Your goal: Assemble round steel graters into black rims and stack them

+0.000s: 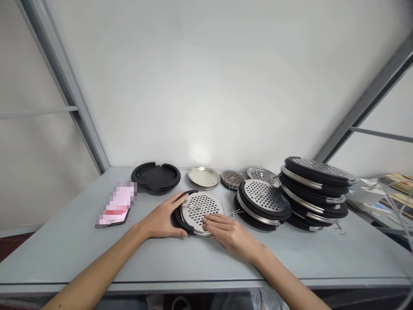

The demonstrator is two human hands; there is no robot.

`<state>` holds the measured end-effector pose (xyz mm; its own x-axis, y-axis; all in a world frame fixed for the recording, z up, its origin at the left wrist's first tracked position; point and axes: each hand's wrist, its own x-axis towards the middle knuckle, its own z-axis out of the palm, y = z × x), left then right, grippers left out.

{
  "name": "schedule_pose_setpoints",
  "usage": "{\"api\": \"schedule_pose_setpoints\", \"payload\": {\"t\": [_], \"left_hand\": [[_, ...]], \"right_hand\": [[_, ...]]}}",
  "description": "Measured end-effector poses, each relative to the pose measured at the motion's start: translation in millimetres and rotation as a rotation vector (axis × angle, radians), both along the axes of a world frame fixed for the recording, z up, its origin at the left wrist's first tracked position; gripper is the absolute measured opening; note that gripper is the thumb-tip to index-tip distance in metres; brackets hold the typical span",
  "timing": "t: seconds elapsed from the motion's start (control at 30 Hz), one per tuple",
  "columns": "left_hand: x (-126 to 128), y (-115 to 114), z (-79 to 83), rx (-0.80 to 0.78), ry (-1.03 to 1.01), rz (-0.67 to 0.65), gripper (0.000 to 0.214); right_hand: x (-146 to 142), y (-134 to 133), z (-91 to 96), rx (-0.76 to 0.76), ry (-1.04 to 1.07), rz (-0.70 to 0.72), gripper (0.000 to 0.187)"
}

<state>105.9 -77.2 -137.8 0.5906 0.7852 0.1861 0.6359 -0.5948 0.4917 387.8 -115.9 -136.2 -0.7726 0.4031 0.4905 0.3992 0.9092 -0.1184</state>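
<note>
In front of me on the table lies a round black holder [180, 217] with a silver perforated metal disc [200, 207] on it. My left hand [164, 217] clasps the holder's left rim, thumb at the near side and fingers at the far side. My right hand [227, 232] rests on the disc's right part, its fingers stretched out flat and close together. The right thumb is hidden. Close to the right hand, a small metal hook [236, 212] sticks out from a short stack of black-rimmed perforated discs [264, 202].
A taller stack of similar units [314, 193] stands at the right. Along the wall lie an empty black holder [156, 176], plain metal lids [204, 177], small perforated discs [232, 179] and a metal tray [263, 175]. A phone [119, 204], partly pixelated, lies left on the grey table [155, 267].
</note>
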Motion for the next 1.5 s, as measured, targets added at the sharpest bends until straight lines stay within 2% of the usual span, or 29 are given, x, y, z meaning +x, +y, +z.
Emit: {"api": "schedule_pose_setpoints", "payload": {"t": [0.1, 0.17, 0.37, 0.43, 0.8, 0.93, 1.17, 1.37, 1.5], "left_hand": [[0, -1, 1.0, -0.011, -0.001, 0.013, 0.116], [-2, -1, 1.8, -0.011, 0.002, 0.001, 0.118], [-10, 2, 5.4, -0.025, -0.037, -0.036, 0.117], [-10, 3, 5.5, -0.036, -0.082, -0.030, 0.115], [-12, 5, -3.5, -0.055, -0.129, 0.044, 0.123], [-11, 5, -2.9, -0.039, -0.143, 0.043, 0.122], [-7, 4, -5.6, 0.003, -0.136, 0.070, 0.123], [-5, 3, -5.4, 0.019, -0.098, 0.094, 0.124], [-11, 5, -2.8, 0.014, -0.074, 0.065, 0.124]], "right_hand": [[-1, 0, 2.3, -0.128, 0.009, 0.004, 0.031], [1, -1, 3.5, -0.179, 0.011, -0.043, 0.040], [2, 3, -3.5, -0.188, 0.036, -0.442, 0.070], [1, 4, -5.3, -0.229, -0.018, -0.487, 0.078], [7, 17, 12.9, -0.314, -0.181, -0.274, 0.084], [0, 19, 13.3, -0.335, -0.158, -0.256, 0.081], [-1, 31, 9.8, -0.391, -0.114, -0.208, 0.086], [-3, 31, 7.5, -0.377, -0.059, -0.190, 0.080], [0, 28, 2.7, -0.409, 0.033, -0.235, 0.092]]}}
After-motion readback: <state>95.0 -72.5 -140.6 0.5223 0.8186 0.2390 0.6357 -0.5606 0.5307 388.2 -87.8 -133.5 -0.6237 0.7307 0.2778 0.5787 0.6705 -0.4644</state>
